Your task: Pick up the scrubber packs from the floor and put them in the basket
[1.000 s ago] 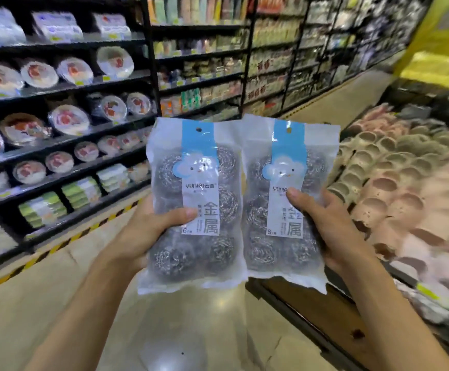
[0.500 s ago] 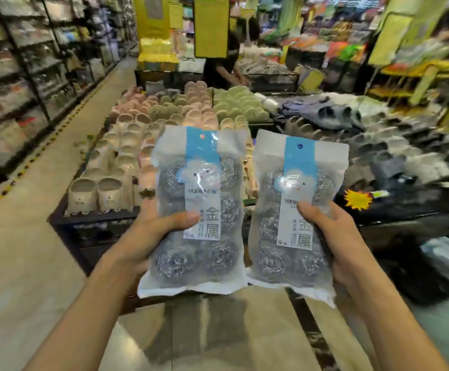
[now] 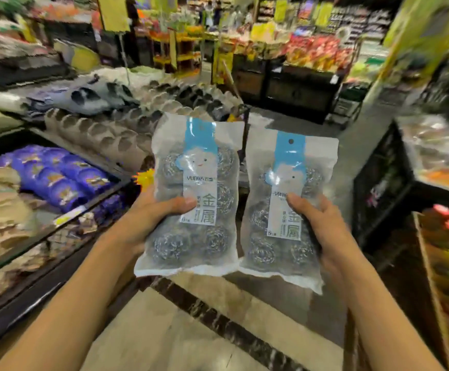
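Both hands grasp one scrubber pack each, held upright side by side before me: my left hand (image 3: 148,223) grips the left scrubber pack (image 3: 193,196), thumb across its label; my right hand (image 3: 327,231) grips the right scrubber pack (image 3: 284,210) likewise. Their lower corners nearly touch above the tiled floor (image 3: 169,333). Blurred slippers (image 3: 105,132) and purple packages (image 3: 57,175) fill shelves at left.

Bare left hand (image 3: 148,223) and right hand (image 3: 325,236), bare forearms; no sleeves, rings or watch in view.
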`<move>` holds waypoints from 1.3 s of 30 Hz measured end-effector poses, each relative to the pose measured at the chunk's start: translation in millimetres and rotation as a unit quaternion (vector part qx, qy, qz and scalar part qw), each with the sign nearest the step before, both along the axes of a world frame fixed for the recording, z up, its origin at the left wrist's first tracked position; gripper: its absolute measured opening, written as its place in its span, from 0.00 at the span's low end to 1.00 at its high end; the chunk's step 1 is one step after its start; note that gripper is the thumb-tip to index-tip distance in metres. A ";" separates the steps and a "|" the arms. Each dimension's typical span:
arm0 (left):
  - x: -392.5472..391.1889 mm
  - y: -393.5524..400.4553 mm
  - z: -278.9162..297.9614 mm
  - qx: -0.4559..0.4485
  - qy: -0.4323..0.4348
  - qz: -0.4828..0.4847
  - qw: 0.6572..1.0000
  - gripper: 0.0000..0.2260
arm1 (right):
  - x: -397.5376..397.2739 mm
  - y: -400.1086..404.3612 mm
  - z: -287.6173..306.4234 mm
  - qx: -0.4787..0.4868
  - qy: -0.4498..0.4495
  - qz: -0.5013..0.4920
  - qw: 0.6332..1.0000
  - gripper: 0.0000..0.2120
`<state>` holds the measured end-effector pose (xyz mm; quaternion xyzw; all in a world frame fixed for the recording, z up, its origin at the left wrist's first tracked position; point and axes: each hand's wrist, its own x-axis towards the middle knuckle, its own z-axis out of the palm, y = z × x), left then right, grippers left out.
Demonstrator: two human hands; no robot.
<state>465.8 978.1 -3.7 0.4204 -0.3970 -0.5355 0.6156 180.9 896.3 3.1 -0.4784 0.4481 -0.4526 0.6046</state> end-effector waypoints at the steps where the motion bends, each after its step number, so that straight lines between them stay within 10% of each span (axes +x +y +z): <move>1: -9.6 -27.8 -2.1 0.001 -0.002 -0.021 1.000 0.26 | -14.0 -14.8 -2.8 -0.003 0.004 -0.020 1.000 0.14; 23: -138.8 -539.6 -18.6 0.046 0.008 -0.232 0.972 0.31 | -144.3 -404.1 -2.3 0.032 0.019 -0.224 0.974 0.16; 39: -196.5 -868.7 -46.1 0.104 0.039 -0.105 0.988 0.19 | -199.1 -800.5 -35.3 0.064 0.034 -0.116 0.991 0.14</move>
